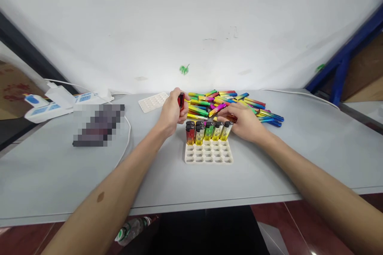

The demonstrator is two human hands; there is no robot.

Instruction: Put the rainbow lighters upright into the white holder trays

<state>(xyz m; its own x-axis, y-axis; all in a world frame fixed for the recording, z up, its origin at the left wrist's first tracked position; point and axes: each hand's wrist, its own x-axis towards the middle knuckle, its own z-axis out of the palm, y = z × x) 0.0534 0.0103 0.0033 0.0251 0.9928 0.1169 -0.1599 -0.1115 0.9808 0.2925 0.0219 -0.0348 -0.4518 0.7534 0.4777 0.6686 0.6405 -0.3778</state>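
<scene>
My left hand [173, 112] is closed around a red lighter [181, 101] with a black top, held upright just above the table. My right hand [243, 121] reaches into a pile of shiny two-tone metallic tubes [199, 110], shaped like lighter bodies. Its thumb and fingers curl around a reddish-gold tube [231, 118], partly hidden by the hand. Between my hands stands a white tray [208, 162] with rows of slots. Several black-topped lighters [209, 131] in red, green and clear yellow stand upright in its far rows; the nearer slots hold nothing.
A second white slotted tray [153, 102] lies behind my left hand. On the left are a white power strip [44, 113], a cable [129, 135] and a blurred-out dark item [100, 125]. The wall [191, 28] rises behind the table; a plastic bottle [131, 231] is below its edge.
</scene>
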